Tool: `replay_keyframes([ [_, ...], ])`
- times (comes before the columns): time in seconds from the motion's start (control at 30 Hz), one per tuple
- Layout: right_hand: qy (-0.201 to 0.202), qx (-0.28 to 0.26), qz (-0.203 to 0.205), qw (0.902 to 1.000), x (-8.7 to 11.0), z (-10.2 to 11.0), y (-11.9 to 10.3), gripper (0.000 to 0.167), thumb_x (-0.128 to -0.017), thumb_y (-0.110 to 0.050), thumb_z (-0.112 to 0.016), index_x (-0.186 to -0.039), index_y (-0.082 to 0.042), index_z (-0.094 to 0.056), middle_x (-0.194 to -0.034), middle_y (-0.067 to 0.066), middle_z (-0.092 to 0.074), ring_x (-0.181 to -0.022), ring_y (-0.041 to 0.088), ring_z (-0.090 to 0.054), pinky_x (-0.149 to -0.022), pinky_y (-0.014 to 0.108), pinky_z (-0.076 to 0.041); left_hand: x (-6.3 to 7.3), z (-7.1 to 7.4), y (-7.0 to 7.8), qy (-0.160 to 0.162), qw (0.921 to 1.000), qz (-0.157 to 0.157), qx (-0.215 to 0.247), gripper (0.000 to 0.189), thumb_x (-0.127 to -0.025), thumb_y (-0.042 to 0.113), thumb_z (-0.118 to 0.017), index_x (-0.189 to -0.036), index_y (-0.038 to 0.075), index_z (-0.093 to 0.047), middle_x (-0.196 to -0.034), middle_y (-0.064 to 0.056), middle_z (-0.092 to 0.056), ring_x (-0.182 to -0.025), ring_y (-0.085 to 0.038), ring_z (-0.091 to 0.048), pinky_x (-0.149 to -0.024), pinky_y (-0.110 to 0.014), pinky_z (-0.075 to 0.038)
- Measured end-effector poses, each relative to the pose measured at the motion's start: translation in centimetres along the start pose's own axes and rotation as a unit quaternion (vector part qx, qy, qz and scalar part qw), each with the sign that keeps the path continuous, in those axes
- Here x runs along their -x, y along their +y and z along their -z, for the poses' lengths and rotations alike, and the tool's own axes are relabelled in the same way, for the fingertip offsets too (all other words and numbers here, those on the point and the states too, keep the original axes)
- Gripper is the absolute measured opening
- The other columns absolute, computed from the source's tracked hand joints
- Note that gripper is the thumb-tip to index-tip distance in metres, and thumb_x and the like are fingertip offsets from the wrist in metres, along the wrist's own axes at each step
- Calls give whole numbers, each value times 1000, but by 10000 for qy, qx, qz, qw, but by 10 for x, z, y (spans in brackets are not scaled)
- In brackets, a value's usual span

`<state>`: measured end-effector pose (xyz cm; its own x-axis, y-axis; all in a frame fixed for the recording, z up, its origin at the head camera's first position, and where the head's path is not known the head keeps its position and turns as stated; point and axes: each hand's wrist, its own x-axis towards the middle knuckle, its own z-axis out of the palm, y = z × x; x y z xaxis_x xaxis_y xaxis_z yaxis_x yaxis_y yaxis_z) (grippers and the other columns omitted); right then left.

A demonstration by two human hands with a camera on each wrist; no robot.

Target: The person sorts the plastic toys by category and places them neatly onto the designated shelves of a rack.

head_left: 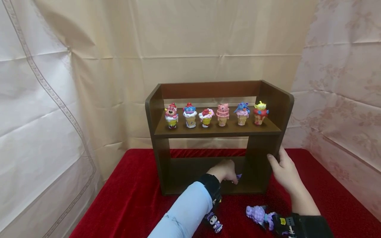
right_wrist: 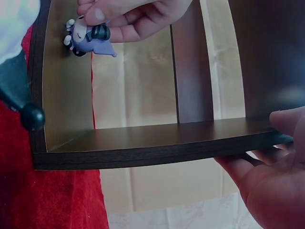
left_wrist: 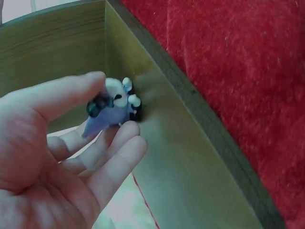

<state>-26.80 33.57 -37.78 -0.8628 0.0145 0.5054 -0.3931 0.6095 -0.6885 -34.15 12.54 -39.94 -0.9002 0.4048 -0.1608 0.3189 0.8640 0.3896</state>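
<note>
My left hand [head_left: 227, 169] reaches into the lower tier of a dark brown wooden shelf [head_left: 218, 135]. Thumb and fingers pinch a small purple figurine [left_wrist: 114, 109] with a pale face and black parts, its base right at the lower board [left_wrist: 190, 167]. In the head view the hand hides most of this figurine. At the other side, my right hand [head_left: 284, 170] grips the front edge of the shelf's right side panel [right_wrist: 157, 155], thumb on one face and fingers on the other.
Several ice-cream-cone character figurines [head_left: 222, 115] stand in a row on the upper board. On the red velvet cloth [head_left: 131, 185] before the shelf lie a black, white and purple figurine [head_left: 215, 223] and a lilac one [head_left: 257, 214] beside the right wrist. Beige curtains [head_left: 208, 39] hang behind.
</note>
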Motion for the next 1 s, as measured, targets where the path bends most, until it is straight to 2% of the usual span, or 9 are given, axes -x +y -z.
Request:
replay_keyframes([
  [0.07, 6, -13, 17, 10000, 0, 0, 0, 57, -109, -20, -45, -161, -11, -25, -142, 29, -52, -126, 43, -53, -85, 14, -40, 0, 2, -4, -193, 9996, -127, 172, 30, -82, 24, -85, -68, 10, -63, -64, 2, -56, -56, -12, -52, -51, -25, -45],
  [0.13, -2, -30, 24, 10000, -1, 0, 0, 57, -109, -20, -45, -161, -11, -25, -142, 29, -52, -126, 42, -53, -84, 13, -40, -2, 5, -9, -361, 9985, -287, 310, 38, -84, 24, -83, -58, 11, -58, -55, 3, -52, -49, -11, -48, -46, -24, -42],
  [0.3, 1, -25, 62, 10000, -1, 0, 0, 56, -109, -19, -45, -161, -11, -25, -141, 29, -53, -124, 42, -54, -83, 12, -40, -7, 7, -18, -570, 9964, -596, 175, 46, -87, 21, -77, -51, 15, -49, -51, 4, -49, -47, -10, -45, -46, -24, -38],
  [0.5, 15, -27, 99, 9999, 0, 0, 0, 55, -109, -18, -45, -161, -11, -26, -140, 29, -53, -123, 42, -55, -82, 11, -41, -8, 6, -18, -450, 9952, -833, -229, 46, -87, 22, -77, -54, 17, -45, -56, 6, -54, -52, -8, -48, -48, -23, -39],
  [0.6, 18, -60, 120, 9999, 1, -1, 1, 54, -109, -17, -45, -160, -10, -28, -138, 28, -54, -121, 41, -55, -82, 11, -42, -7, 4, -14, -356, 9958, -797, -271, 44, -86, 23, -78, -57, 17, -46, -58, 7, -54, -53, -8, -47, -49, -23, -39],
  [0.8, 19, -50, 116, 9999, 0, -1, 2, 56, -109, -17, -46, -161, -12, -26, -142, 29, -52, -124, 42, -54, -83, 10, -40, -6, 1, -7, -287, 9970, -676, -246, 37, -87, 24, -78, -62, 16, -52, -61, 6, -43, -55, -11, -43, -50, -26, -38],
  [1.0, 3, -96, 86, 9999, 0, 0, 2, 56, -109, -18, -45, -161, -12, -26, -142, 28, -52, -124, 42, -54, -83, 10, -40, -2, 1, -2, -213, 9976, -605, -273, 30, -89, 24, -78, -68, 14, -59, -66, 5, -47, -59, -11, -46, -52, -27, -40],
])
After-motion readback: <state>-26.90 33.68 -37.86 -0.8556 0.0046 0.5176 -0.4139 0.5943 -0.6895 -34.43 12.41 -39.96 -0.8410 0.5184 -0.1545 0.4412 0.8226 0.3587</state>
